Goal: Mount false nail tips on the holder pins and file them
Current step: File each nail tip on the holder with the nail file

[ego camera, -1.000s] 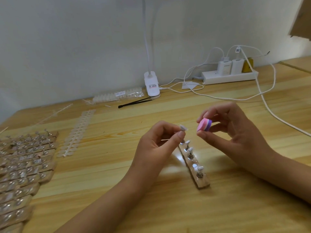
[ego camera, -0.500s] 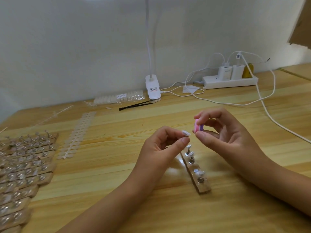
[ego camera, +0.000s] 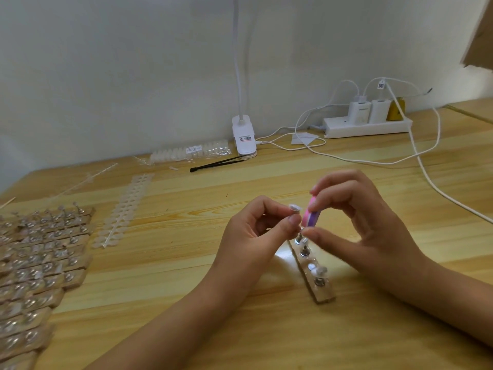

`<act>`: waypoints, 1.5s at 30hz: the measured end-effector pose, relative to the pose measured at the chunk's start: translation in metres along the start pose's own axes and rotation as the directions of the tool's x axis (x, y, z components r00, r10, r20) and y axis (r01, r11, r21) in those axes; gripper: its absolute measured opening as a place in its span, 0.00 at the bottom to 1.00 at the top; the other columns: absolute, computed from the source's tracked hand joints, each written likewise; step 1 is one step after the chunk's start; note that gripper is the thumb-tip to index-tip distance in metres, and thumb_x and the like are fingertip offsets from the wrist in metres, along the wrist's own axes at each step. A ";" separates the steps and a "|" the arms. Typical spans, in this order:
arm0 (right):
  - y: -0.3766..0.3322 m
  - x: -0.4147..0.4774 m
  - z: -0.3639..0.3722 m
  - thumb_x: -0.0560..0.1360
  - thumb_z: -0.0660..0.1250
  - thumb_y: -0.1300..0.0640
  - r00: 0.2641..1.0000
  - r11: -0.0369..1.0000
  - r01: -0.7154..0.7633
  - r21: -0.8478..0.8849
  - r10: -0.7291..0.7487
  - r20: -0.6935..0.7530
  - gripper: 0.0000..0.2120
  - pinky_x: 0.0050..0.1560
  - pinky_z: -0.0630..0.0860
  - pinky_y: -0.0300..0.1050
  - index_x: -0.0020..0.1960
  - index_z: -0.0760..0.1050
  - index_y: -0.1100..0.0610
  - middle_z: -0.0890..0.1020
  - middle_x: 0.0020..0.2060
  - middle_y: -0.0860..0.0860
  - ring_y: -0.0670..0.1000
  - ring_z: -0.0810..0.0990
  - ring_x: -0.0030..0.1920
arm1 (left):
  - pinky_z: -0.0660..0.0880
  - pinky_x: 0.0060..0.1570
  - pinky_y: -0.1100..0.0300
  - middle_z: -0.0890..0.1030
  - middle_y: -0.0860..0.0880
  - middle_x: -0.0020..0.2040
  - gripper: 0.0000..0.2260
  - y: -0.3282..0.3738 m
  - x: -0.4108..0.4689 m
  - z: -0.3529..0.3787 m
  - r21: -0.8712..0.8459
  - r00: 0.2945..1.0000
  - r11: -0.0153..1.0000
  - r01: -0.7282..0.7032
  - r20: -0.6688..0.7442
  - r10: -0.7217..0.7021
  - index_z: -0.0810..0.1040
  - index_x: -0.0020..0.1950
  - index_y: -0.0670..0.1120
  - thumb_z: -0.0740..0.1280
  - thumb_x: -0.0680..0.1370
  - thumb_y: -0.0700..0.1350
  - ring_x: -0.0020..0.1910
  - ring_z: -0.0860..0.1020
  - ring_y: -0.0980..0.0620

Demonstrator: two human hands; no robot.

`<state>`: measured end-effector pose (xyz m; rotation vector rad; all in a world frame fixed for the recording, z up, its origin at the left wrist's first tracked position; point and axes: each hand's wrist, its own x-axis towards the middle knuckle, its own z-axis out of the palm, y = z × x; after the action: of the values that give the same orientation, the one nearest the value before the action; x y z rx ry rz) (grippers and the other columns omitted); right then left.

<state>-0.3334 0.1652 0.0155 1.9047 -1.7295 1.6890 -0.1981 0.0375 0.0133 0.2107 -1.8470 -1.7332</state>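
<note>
Far left: a heap of wooden holder strips (ego camera: 40,263) with metal pins, overlapping, running off the frame edge. Just right of them, a long sprue of pale nail tips (ego camera: 125,212) lies flat on the surface (ego camera: 186,263), pointing away from the person. By the wall: a clear bag of tips (ego camera: 190,153) with a white label, print too small to read; black tweezers (ego camera: 216,164); a white clip lamp base (ego camera: 245,137) with a sticker in red and dark print, not legible. Centre: left hand (ego camera: 256,236) raised off the surface, thumb and forefinger pinching one false nail tip (ego camera: 295,208), its curved face up and turned toward the other hand. Directly to its right, right hand (ego camera: 365,231) grips a small pink-and-purple file block (ego camera: 310,218) between thumb below and fingers above, held on edge. Block and tip are just beside each other; cannot tell if they touch. Judged step: filing the tip by hand. Under both sets of fingertips lies the working holder strip (ego camera: 312,265), long axis running from below the fingertips back toward the person, skewed slightly right. Its near pin carries a mounted tip (ego camera: 321,271); the far pins sit right beneath the pinched tip, so the left hand is the nearer one for seating it, a short drop down. Far right: white power strip (ego camera: 368,126) with two white chargers, faint print unreadable, and a white cable (ego camera: 426,180) bearing a small code tag.
</note>
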 end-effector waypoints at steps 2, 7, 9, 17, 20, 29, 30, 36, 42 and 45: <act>0.003 0.000 0.000 0.72 0.71 0.51 1.000 1.000 -0.002 0.008 0.002 -0.004 0.12 0.58 0.77 0.43 0.53 0.74 0.54 0.75 0.53 0.52 0.53 0.78 0.56 | 0.78 0.45 0.65 0.85 0.52 0.43 0.02 0.000 -0.001 0.001 0.025 1.000 1.000 -0.013 0.013 0.013 0.82 0.42 0.54 0.73 0.73 0.47 0.42 0.83 0.56; 0.005 0.000 -0.001 0.74 0.72 0.52 0.997 0.990 -0.049 0.133 0.056 -0.051 0.12 0.58 0.77 0.45 0.54 0.74 0.53 0.75 0.53 0.53 0.53 0.79 0.55 | 0.78 0.44 0.65 0.85 0.53 0.42 0.04 -0.002 -0.001 0.002 0.059 0.999 0.998 -0.036 -0.009 0.036 0.81 0.41 0.53 0.74 0.72 0.45 0.40 0.83 0.56; 0.006 0.000 0.001 0.74 0.72 0.52 0.999 0.994 -0.018 0.105 0.021 -0.027 0.12 0.58 0.77 0.44 0.54 0.75 0.53 0.75 0.53 0.52 0.54 0.79 0.55 | 0.78 0.43 0.66 0.85 0.53 0.42 0.03 -0.001 -0.001 0.002 0.066 0.999 0.997 -0.046 -0.006 0.046 0.81 0.41 0.53 0.73 0.71 0.48 0.40 0.83 0.56; 0.004 -0.001 0.002 0.74 0.73 0.53 0.998 0.991 -0.048 0.122 0.054 -0.045 0.10 0.59 0.77 0.46 0.53 0.76 0.53 0.75 0.53 0.53 0.53 0.79 0.55 | 0.77 0.43 0.66 0.85 0.53 0.41 0.05 -0.002 -0.001 0.001 0.077 0.999 0.996 -0.046 -0.008 0.047 0.80 0.43 0.47 0.72 0.70 0.46 0.40 0.83 0.56; 0.006 0.001 -0.002 0.74 0.72 0.52 0.981 0.967 -0.129 0.220 0.158 -0.116 0.10 0.60 0.78 0.50 0.53 0.75 0.53 0.75 0.53 0.55 0.52 0.80 0.53 | 0.77 0.44 0.65 0.85 0.52 0.40 0.04 -0.002 -0.001 0.002 0.067 1.000 0.997 -0.029 -0.006 0.030 0.80 0.43 0.47 0.73 0.71 0.45 0.39 0.83 0.56; 0.001 -0.002 -0.004 0.75 0.71 0.51 0.998 0.989 -0.048 0.142 0.054 -0.037 0.10 0.59 0.77 0.48 0.54 0.75 0.52 0.75 0.54 0.51 0.54 0.79 0.55 | 0.78 0.44 0.63 0.83 0.52 0.38 0.05 -0.001 -0.001 0.002 0.047 0.999 0.998 -0.029 0.030 0.028 0.80 0.42 0.47 0.74 0.71 0.45 0.38 0.82 0.55; 0.000 -0.005 -0.002 0.75 0.71 0.50 1.000 0.994 -0.003 0.109 0.002 0.003 0.11 0.59 0.76 0.47 0.54 0.75 0.52 0.75 0.54 0.50 0.55 0.78 0.56 | 0.77 0.43 0.64 0.83 0.53 0.38 0.05 -0.001 -0.001 0.002 0.048 0.998 0.998 -0.040 0.041 0.038 0.79 0.43 0.46 0.74 0.71 0.46 0.38 0.81 0.56; 0.003 -0.001 -0.007 0.74 0.71 0.52 0.993 0.988 -0.083 0.130 0.093 -0.068 0.10 0.59 0.77 0.47 0.53 0.74 0.52 0.74 0.53 0.53 0.55 0.79 0.53 | 0.79 0.45 0.63 0.84 0.52 0.39 0.03 0.000 -0.001 0.001 0.021 1.000 1.000 -0.021 0.020 0.020 0.82 0.40 0.54 0.74 0.70 0.46 0.40 0.83 0.54; -0.003 -0.003 0.000 0.71 0.72 0.50 0.999 0.999 -0.039 0.017 0.040 -0.024 0.12 0.53 0.78 0.50 0.52 0.74 0.52 0.73 0.51 0.51 0.53 0.77 0.51 | 0.78 0.44 0.64 0.85 0.52 0.42 0.03 -0.001 -0.001 0.000 0.035 0.998 0.998 -0.054 0.010 0.054 0.81 0.41 0.51 0.74 0.71 0.47 0.40 0.83 0.55; -0.005 -0.004 0.000 0.72 0.71 0.51 1.000 1.000 -0.005 -0.009 0.005 -0.001 0.12 0.54 0.77 0.46 0.52 0.74 0.52 0.73 0.51 0.50 0.52 0.76 0.52 | 0.78 0.45 0.64 0.85 0.53 0.42 0.06 0.000 -0.002 0.001 0.067 0.997 0.995 -0.070 0.021 0.069 0.80 0.43 0.47 0.73 0.71 0.48 0.42 0.83 0.56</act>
<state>-0.3292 0.1700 0.0154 1.8973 -1.7406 1.6809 -0.1972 0.0396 0.0126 0.1559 -1.9060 -1.6322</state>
